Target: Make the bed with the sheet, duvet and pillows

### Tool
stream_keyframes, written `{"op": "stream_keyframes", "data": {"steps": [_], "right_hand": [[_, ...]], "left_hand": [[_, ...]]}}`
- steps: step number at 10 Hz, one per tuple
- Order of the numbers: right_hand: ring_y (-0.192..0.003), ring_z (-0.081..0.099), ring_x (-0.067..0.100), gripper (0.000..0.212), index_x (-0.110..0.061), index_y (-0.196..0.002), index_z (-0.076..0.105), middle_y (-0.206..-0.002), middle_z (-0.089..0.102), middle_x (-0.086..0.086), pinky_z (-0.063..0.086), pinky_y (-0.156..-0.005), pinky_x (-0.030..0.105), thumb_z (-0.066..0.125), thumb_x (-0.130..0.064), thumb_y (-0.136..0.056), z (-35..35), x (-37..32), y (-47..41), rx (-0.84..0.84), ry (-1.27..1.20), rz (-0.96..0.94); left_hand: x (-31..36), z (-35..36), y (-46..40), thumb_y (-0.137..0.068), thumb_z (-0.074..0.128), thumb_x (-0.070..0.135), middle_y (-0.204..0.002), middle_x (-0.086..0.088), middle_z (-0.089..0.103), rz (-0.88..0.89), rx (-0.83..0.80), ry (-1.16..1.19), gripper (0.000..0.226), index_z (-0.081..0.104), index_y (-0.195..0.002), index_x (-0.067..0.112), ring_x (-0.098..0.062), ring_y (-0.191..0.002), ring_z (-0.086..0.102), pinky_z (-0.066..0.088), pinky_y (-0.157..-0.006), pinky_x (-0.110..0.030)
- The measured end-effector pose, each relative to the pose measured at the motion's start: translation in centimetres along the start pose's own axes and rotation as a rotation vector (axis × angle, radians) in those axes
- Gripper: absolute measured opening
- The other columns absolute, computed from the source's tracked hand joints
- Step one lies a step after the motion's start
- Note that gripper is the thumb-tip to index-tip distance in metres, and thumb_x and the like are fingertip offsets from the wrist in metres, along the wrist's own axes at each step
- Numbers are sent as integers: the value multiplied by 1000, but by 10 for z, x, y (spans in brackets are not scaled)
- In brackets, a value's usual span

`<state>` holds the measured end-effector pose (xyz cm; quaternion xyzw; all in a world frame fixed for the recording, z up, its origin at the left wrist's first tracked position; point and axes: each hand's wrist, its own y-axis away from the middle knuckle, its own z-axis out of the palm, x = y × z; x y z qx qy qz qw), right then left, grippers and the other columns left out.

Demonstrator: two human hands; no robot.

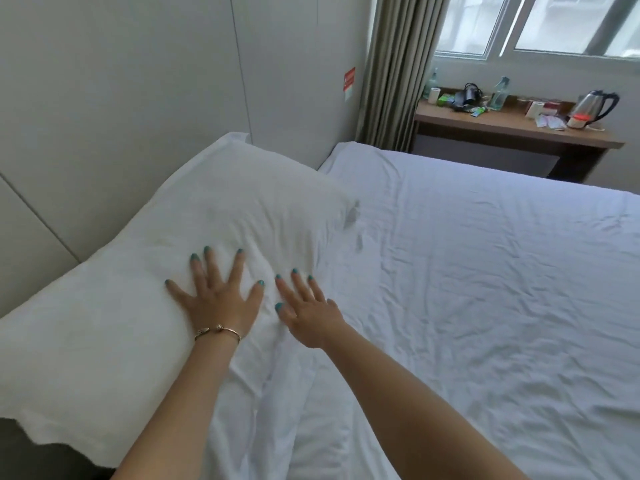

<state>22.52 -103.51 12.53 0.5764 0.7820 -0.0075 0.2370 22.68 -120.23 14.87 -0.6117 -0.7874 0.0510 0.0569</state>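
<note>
both hands (221, 299) flat, fingers (239, 268) spread, on pillow (138, 278)

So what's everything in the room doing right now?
Pillow: lying flat against the wall panel.
Left hand: spread open, pressing on the pillow.
Right hand: open, fingers spread at the pillow's edge.
Sheet: spread out, wrinkled.
Curtain: pulled aside.
Kettle: upright on desk.

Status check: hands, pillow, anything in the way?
Left hand flat on pillow, fingers spread. Right hand open at pillow's edge. Sheet wrinkled. Nothing in the way.
</note>
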Motion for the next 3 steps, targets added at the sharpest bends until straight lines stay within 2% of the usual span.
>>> {"op": "stream_keyframes", "data": {"steps": [1, 2, 3], "right_hand": [[-149, -13, 19, 61, -48, -148, -16, -158, -24, -15, 15, -117, 56, 19, -59, -99, 2, 25, 43, -105, 69, -1], [-149, -12, 20, 64, -44, -150, -16, -159, -23, -14, 17, -116, 55, 20, -59, -100, 13, 56, 96, -157, 43, -6], [-149, -11, 19, 66, -38, -152, -15, -160, -21, -13, 20, -116, 55, 22, -57, -101, 29, 95, 154, -194, 14, -4]], "left_hand": [[12, 3, 39, -90, 25, 66, -162, 0, -5, 51, -19, -27, 67, 4, -150, 45, -25, -147, -9, -4, -111, -60], [25, 13, 93, -88, 35, 64, -162, 2, -8, 68, -73, -80, 75, 2, -151, 43, -22, -148, -7, -1, -114, -53], [43, 29, 155, -92, 33, 61, -161, 1, -13, 91, -339, -106, 73, 0, -152, 38, -20, -148, -11, -4, -116, -46]]}}
